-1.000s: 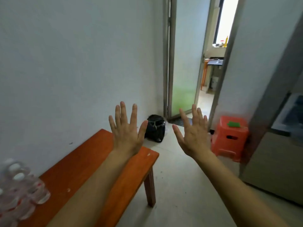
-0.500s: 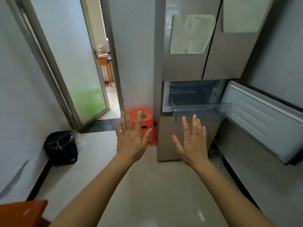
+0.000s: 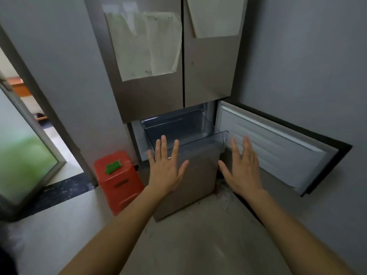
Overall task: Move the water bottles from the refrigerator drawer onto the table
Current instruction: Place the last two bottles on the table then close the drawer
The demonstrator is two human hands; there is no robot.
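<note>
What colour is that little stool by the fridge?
The plastic stool is orange-red, with a green thing lying on top. The head view shows it.

Tall grey-brown refrigerator (image 3: 151,92), paper sheets (image 3: 147,44) stuck on its upper doors. Lower right door (image 3: 278,147) swung open; clear plastic drawer (image 3: 190,133) pulled out, no bottles visible inside. Left hand (image 3: 165,165) and right hand (image 3: 243,169) both flat, fingers spread, empty, in front of drawer. Orange plastic stool (image 3: 119,179) left of refrigerator, small green object (image 3: 113,166) on top.

grey walls (image 3: 301,56), pale dusty floor (image 3: 198,245), an orange stool (image 3: 119,181) beside an open glass door (image 3: 23,159).
</note>
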